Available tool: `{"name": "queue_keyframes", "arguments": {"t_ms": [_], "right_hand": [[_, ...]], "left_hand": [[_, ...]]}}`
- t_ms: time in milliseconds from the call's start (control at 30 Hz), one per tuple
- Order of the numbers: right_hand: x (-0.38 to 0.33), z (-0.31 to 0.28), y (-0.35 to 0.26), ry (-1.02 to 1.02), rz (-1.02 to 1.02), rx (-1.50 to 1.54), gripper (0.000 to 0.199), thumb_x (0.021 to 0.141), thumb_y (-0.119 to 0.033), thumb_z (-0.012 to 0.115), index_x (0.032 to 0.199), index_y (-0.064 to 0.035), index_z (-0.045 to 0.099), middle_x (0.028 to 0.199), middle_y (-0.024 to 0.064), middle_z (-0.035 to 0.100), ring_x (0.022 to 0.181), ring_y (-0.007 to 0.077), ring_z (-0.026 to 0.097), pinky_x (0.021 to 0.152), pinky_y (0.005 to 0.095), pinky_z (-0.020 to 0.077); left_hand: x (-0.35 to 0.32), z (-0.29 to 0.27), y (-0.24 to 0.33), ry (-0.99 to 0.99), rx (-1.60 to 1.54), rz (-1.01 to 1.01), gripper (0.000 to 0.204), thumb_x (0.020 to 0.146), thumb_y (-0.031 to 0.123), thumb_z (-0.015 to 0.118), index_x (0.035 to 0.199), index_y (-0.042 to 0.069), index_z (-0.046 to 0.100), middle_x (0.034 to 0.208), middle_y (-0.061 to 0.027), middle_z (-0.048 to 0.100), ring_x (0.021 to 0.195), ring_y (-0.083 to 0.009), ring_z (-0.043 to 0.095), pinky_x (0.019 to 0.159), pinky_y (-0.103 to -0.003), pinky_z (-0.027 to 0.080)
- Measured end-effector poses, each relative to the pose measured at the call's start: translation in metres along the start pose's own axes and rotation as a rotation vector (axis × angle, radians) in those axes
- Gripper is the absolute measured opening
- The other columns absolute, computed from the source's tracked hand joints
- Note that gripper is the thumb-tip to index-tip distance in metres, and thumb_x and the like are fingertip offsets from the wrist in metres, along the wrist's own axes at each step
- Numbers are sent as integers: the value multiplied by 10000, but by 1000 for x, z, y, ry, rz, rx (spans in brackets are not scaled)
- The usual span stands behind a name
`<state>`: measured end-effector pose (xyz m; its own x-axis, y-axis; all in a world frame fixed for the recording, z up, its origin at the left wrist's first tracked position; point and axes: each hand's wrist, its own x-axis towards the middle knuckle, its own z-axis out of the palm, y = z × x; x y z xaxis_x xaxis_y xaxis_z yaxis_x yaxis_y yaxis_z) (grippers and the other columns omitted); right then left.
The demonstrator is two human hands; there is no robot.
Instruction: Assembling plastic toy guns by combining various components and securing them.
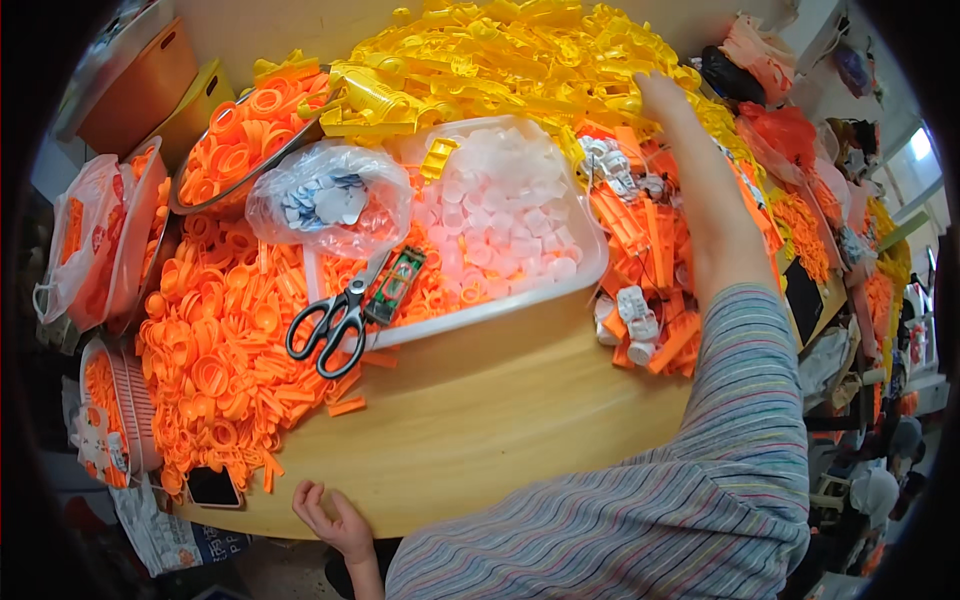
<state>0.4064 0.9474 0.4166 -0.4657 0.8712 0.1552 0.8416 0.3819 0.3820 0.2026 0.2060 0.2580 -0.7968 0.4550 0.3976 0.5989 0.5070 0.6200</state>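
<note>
My right arm stretches to the far side of the table, with my right hand (660, 97) at the edge of a big heap of yellow plastic parts (500, 55). Its fingers are too small and partly hidden to read. At the near edge, my left hand (338, 522) rests with fingers loosely bent and a little apart, holding nothing visible. Beside my right forearm lies a pile of orange plastic parts (650, 235) with white pieces (637, 318) among them. A translucent tub (590, 268) in the middle holds small clear and whitish caps (500, 225).
Black-handled scissors (345, 318) and a green circuit piece (396, 285) lie by the tub's left corner. A clear bag (330, 200) holds pale blue pieces. Loose orange rings and strips (215, 350) cover the left side. A phone (214, 487) sits near the front edge.
</note>
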Motion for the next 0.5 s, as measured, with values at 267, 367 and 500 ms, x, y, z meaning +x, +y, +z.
{"name": "queue_keyframes", "arguments": {"t_ms": [267, 367, 500], "right_hand": [[22, 39, 8, -114, -48, -158, 727, 756, -95, 697, 1413, -186, 399, 1344, 161, 475, 1159, 391, 564, 902, 484, 516], [33, 58, 14, -54, -110, -52, 609, 791, -90, 656, 1355, -159, 436, 1261, 184, 525, 1098, 390, 589, 862, 474, 518], [43, 67, 18, 52, -232, 188, 345, 857, -93, 576, 1190, -82, 486, 1032, 230, 607, 944, 409, 612, 775, 474, 498]], "left_hand": [[3, -1, 6, -151, 140, -44, 167, 899, -75, 517, 1060, -36, 545, 1188, -194, 472, 1080, -314, 505, 914, -352, 445], [2, 0, 3, -170, 133, -72, 154, 908, -77, 505, 1048, -37, 555, 1188, -190, 473, 1065, -300, 509, 871, -331, 457], [2, 3, 2, -168, 184, -12, 146, 912, -76, 499, 1038, -38, 562, 1186, -187, 475, 1048, -286, 508, 810, -314, 463]]}}
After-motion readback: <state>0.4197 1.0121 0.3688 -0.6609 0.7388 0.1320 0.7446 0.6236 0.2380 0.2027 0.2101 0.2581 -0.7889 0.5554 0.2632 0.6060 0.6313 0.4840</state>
